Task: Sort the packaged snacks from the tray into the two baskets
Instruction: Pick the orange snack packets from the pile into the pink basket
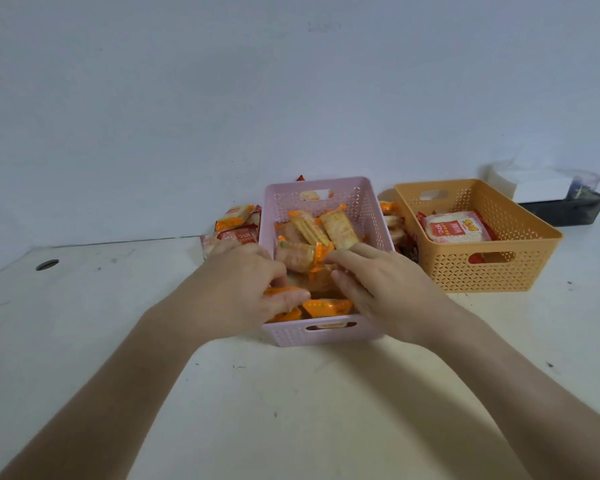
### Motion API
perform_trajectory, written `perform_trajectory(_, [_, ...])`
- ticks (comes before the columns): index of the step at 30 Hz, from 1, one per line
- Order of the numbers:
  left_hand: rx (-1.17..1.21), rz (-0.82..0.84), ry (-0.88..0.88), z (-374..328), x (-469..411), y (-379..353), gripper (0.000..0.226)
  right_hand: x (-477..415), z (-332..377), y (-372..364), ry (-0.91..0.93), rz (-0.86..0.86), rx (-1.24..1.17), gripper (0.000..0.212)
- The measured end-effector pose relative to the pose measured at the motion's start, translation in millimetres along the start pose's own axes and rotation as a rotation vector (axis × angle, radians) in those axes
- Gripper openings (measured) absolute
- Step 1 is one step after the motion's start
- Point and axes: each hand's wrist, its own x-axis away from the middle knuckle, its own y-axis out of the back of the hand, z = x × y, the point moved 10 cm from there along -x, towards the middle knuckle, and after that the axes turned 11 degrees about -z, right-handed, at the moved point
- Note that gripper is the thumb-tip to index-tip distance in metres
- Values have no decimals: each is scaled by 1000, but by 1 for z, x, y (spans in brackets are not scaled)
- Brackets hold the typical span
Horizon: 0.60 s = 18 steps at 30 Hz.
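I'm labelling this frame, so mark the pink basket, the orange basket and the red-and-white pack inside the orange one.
pink basket (326,336): head view, near wall.
orange basket (478,271): head view, near wall.
red-and-white pack (454,227): head view, middle of its face.

We reach both bare forearms forward and inward from the lower corners, so our wrists converge near the centre. Our left hand (243,285) lies palm down, its fingers curled and its thumb extended to the right. Our right hand (378,285) is also palm down, fingers bent toward the left one; whether either hand actually pinches anything is unclear.
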Motion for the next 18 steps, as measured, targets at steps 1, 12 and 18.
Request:
perform_trajectory(1, [-48, -20, -16, -3, 1, 1, 56, -2, -2, -3, -3, 29, -1, 38])
perform_trajectory(12, [33, 14, -68, -21, -13, -10, 56, -34, -22, -28, -109, 379, 116, 55])
perform_trajectory(18, [177, 0, 4, -17, -50, 0, 22, -41, -14, -16, -77, 201, 18, 58])
